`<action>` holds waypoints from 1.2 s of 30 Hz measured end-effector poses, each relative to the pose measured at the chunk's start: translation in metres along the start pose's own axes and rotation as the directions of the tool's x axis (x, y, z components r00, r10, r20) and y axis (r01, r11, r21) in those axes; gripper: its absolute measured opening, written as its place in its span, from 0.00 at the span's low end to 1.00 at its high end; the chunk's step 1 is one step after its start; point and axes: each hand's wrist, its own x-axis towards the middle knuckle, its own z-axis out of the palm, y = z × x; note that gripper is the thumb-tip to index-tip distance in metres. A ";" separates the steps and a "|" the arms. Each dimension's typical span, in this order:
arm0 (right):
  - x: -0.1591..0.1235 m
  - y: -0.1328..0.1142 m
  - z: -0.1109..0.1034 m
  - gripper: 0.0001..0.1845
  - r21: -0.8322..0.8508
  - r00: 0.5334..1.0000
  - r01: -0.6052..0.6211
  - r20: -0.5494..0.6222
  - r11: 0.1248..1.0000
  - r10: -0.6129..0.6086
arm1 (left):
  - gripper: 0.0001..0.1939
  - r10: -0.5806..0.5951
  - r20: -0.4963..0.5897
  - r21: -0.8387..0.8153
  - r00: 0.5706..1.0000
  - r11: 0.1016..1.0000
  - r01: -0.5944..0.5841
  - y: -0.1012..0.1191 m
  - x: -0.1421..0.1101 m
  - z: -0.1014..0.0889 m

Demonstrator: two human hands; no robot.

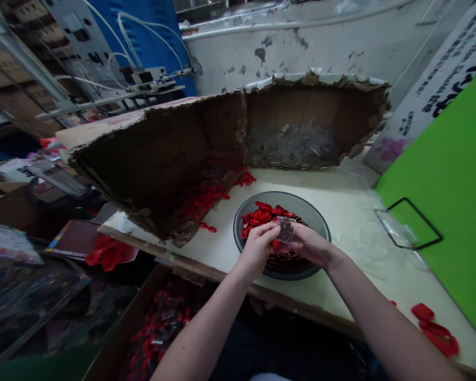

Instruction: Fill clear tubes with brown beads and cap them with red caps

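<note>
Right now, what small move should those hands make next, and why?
Perhaps the left hand and right hand should turn the small clear container slightly above the bowl: dark beads seem to fill it, I can't tell whether it's closed, and the bowl would likely catch any that fall.

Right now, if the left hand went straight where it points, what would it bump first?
The left hand would probably meet the small clear box at its fingertips first, though depth is unclear.
</note>
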 end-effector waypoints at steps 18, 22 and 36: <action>-0.011 -0.028 0.004 0.13 0.058 0.924 0.359 -0.165 0.931 -0.346 | 0.12 0.066 0.006 0.053 0.998 0.996 -0.066 0.007 -0.003 -0.012; -0.025 -0.036 -0.004 0.16 -0.192 0.876 0.392 -0.221 0.900 -0.429 | 0.16 0.066 0.037 0.112 0.997 0.991 -0.070 0.003 -0.004 -0.009; -0.044 -0.052 0.003 0.16 -0.733 0.896 0.296 -0.011 0.612 -0.445 | 0.17 0.113 0.096 0.350 0.989 0.926 -0.140 -0.004 -0.007 0.007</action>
